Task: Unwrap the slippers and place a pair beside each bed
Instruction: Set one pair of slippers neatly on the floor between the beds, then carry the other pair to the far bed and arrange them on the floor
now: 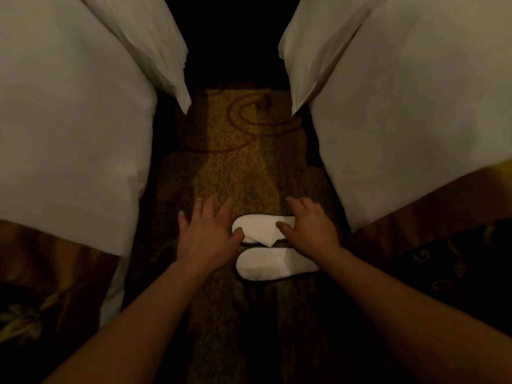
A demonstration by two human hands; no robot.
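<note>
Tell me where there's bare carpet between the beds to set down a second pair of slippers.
Free: the carpet beyond the hands, bordered by the left bed and right bed. Crowded: the near strip, where the slippers lie under the left hand and right hand.

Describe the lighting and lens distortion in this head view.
Head view: dim and warm-toned; the two white fabric slippers and patterned carpet strip catch the light, the far floor goes black, and the white beds bow outward from wide-angle distortion.
</note>
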